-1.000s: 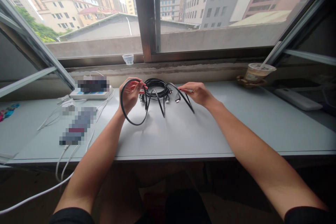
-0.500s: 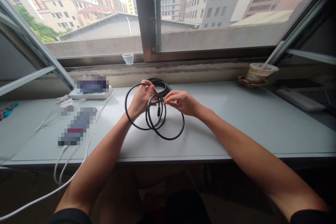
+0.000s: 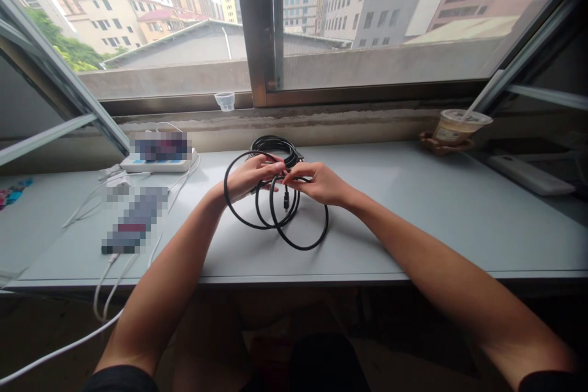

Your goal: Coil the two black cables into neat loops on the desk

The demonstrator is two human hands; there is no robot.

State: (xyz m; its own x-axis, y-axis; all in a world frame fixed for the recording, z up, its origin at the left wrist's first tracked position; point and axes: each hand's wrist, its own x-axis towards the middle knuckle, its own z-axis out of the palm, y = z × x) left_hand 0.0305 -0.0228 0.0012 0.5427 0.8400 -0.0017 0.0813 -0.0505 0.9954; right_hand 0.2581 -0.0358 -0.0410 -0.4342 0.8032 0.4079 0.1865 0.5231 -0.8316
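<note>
A black cable [image 3: 299, 247] hangs in several loose loops between my hands, above the table. My left hand [image 3: 257, 173] is closed on the cable, and one loop passes round its wrist side. Pinched on the same cable, close to the left fingertips, is my right hand [image 3: 316, 181]. A connector plug [image 3: 286, 201] dangles from the loops below the fingers. Just behind my hands lies a coiled black cable [image 3: 274, 142] on the table; the hands hide part of it.
White cables and a power strip [image 3: 158, 165] with a blurred item on top stand at the left. A blurred flat device [image 3: 136, 220] lies nearer. A drink cup [image 3: 462, 125] in a holder stands at the right, beside a pale flat object [image 3: 528, 175]. A small clear cup [image 3: 225, 101] sits by the window.
My left hand has turned flatter, its fingers now reaching right to meet my right hand. The hanging loops and plug have shifted slightly right. Both hands still hold the cable.
</note>
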